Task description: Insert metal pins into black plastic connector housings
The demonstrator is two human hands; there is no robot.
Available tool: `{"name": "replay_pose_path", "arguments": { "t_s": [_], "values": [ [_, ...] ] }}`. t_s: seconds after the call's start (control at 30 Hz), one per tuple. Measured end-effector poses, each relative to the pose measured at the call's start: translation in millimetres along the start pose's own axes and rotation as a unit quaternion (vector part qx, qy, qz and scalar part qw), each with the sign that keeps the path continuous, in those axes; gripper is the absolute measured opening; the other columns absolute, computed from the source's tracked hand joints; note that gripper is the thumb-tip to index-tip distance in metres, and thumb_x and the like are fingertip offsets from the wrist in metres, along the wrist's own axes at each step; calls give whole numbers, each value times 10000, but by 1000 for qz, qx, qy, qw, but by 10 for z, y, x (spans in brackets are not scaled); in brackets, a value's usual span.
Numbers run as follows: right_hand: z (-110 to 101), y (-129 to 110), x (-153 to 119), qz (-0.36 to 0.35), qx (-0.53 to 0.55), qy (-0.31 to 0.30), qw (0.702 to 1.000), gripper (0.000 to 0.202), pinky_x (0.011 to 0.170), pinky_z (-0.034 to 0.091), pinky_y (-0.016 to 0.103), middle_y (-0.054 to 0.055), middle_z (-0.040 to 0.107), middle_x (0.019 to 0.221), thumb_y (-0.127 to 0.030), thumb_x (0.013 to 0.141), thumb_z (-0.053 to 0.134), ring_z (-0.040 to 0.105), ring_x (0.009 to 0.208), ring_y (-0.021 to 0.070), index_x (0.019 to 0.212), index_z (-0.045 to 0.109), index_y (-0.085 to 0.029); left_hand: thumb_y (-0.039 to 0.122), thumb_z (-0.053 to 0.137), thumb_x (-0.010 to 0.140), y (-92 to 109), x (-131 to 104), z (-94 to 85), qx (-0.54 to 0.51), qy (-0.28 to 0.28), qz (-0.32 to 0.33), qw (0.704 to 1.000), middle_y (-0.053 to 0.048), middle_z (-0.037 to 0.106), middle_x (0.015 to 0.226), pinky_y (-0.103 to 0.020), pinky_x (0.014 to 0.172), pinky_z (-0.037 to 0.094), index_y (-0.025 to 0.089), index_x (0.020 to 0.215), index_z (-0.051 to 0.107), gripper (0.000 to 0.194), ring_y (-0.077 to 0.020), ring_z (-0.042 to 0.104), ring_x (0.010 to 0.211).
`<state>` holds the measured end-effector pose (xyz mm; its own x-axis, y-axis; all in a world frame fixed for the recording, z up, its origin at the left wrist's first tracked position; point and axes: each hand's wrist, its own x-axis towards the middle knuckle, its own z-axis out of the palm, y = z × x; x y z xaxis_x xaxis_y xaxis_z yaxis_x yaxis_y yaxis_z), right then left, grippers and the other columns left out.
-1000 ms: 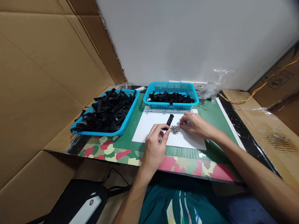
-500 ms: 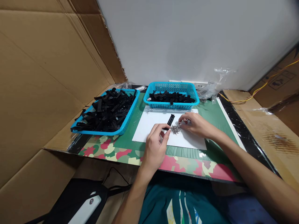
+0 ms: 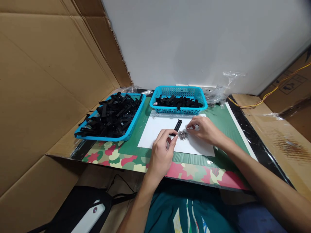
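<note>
My left hand [image 3: 161,147] pinches the near end of a long, narrow black plastic part [image 3: 178,125], which slants away over a white sheet of paper [image 3: 155,142]. Just right of that part lies a loose pile of tiny silvery metal pieces [image 3: 182,135], too small to tell their kind. Beside the pile, my right hand [image 3: 201,127] is closed on a thin tool [image 3: 193,127] with a dark red handle and a slim metal tip pointing left toward the pile. Most of the handle is hidden by the fingers.
A blue basket [image 3: 131,131] heaped with black plastic parts stands at left. Another blue basket [image 3: 179,110] with smaller black parts sits behind the paper. Clear plastic bags [image 3: 217,95] lie at the back right. Cardboard [image 3: 53,64] walls the left side; a yellow cable [image 3: 264,97] runs at right.
The tool in my right hand has shifted slightly, with more of its dark red handle showing. My left hand and the black part stay about where they were.
</note>
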<state>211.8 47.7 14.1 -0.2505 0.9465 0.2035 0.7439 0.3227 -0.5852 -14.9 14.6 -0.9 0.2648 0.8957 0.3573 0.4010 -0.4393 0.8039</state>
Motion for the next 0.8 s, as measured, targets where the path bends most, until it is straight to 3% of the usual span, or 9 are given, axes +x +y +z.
{"name": "replay_pose_path", "arguments": {
  "t_s": [0.13, 0.23, 0.33, 0.47, 0.6, 0.7, 0.8],
  "values": [
    [-44, -75, -41, -21, 140, 19, 990, 116, 706, 447, 320, 57, 743, 865, -215, 906, 691, 607, 752, 173, 885, 801, -184, 261, 557, 1066, 11, -2, -4, -9, 2, 7, 1000, -45, 656, 1112, -277, 706, 447, 236, 1104, 710, 159, -147, 610, 821],
    [-39, -146, -82, -47, 292, -5, 955, 128, 700, 453, 320, 56, 738, 837, -303, 893, 764, 599, 760, 173, 892, 805, -182, 294, 542, 1078, 20, -6, -18, -25, -2, 5, 1000, -44, 651, 1106, -279, 747, 455, 247, 1118, 711, 180, -162, 621, 892],
    [7, -214, -108, -48, 376, -2, 925, 175, 626, 415, 310, 40, 694, 752, -365, 850, 835, 532, 674, 153, 876, 833, -192, 352, 496, 1097, 24, -23, -33, -67, -22, -12, 997, -49, 640, 1073, -288, 775, 468, 242, 1126, 683, 219, -175, 611, 904],
    [69, -254, -115, -32, 386, -11, 922, 221, 554, 333, 299, 23, 644, 675, -422, 836, 850, 408, 585, 126, 864, 860, -203, 440, 451, 1102, 32, -65, -30, -146, -51, -42, 987, -48, 620, 981, -285, 678, 443, 229, 1105, 663, 299, -162, 552, 765],
    [95, -233, -123, -42, 381, -25, 923, 238, 552, 313, 298, -5, 529, 604, -440, 837, 851, 373, 587, 129, 903, 878, -213, 502, 500, 1075, 37, -88, -5, -213, -65, -72, 972, -4, 540, 818, -271, 605, 383, 217, 1041, 633, 316, -138, 458, 659],
    [98, -230, -133, -50, 380, -27, 923, 206, 549, 291, 296, -35, 428, 580, -413, 842, 851, 339, 573, 121, 903, 883, -219, 510, 523, 1064, 38, -80, 1, -220, -69, -87, 969, 14, 497, 767, -268, 608, 367, 217, 1001, 625, 316, -136, 441, 656],
    [100, -255, -138, -57, 377, -30, 924, 196, 546, 283, 293, -35, 447, 594, -394, 858, 841, 334, 565, 113, 917, 881, -212, 487, 520, 1071, 43, -72, -12, -214, -79, -85, 970, 19, 482, 762, -273, 639, 366, 219, 1017, 627, 294, -141, 449, 683]
  ]
}}
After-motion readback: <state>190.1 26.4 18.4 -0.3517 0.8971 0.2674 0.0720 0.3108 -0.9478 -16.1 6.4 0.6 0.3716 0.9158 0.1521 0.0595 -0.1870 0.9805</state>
